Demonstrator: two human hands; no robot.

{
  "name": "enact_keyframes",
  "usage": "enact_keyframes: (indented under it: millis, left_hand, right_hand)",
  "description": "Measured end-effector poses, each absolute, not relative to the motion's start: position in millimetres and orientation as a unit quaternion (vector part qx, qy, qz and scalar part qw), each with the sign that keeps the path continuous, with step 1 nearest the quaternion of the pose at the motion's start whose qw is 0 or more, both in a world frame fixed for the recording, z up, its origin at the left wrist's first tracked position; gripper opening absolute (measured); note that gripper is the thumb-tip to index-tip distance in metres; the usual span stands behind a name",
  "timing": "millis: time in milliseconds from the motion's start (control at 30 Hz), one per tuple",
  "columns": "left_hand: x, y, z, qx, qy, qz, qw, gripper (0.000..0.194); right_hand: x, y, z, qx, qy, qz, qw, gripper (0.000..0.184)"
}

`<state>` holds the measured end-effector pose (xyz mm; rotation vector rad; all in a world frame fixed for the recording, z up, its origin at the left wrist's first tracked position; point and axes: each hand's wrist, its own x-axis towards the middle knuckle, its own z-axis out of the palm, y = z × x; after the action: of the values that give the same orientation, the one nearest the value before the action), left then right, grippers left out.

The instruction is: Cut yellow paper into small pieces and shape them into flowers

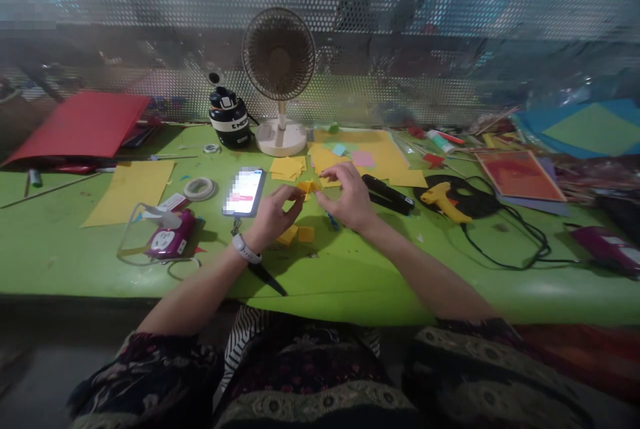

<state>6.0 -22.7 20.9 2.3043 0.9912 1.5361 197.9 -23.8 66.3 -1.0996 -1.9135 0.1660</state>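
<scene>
A small folded piece of yellow-orange paper (309,187) is between my hands above the table. My left hand (277,213), with a pale band on its wrist, pinches the left end of this paper. My right hand (351,201) is at its right side, thumb and forefinger apart, the thumb tip at or very near the paper's edge. Small yellow paper squares (306,235) lie just below my hands. Beyond them rests a stack of yellow paper pieces (289,167). A black stapler (387,195) lies to the right of my right hand.
A lit phone (243,191) lies left of my left hand, near a tape roll (199,189) and a purple power strip (173,234). A fan (281,139) and black bottle (229,119) stand behind. At right, a yellow glue gun (444,201) trails a black cable.
</scene>
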Motion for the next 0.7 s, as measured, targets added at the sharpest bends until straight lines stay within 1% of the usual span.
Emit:
enact_keyframes:
  millis: [100, 567, 700]
  left_hand:
    - [6.0, -23.4, 21.0, 0.788, 0.33, 0.513, 0.084, 0.009]
    - [6.3, -26.8, 24.4, 0.814, 0.303, 0.493, 0.046, 0.011]
    - [5.7, -25.9, 24.9, 0.817, 0.29, 0.496, 0.044, 0.01]
  right_hand:
    - [197.8, -21.6, 63.8, -0.431, -0.787, 0.065, 0.437, 0.025]
    - [196.7, -23.5, 63.2, -0.439, -0.793, 0.094, 0.412, 0.022]
    - [196.6, -23.1, 63.3, -0.436, -0.797, 0.081, 0.41, 0.021]
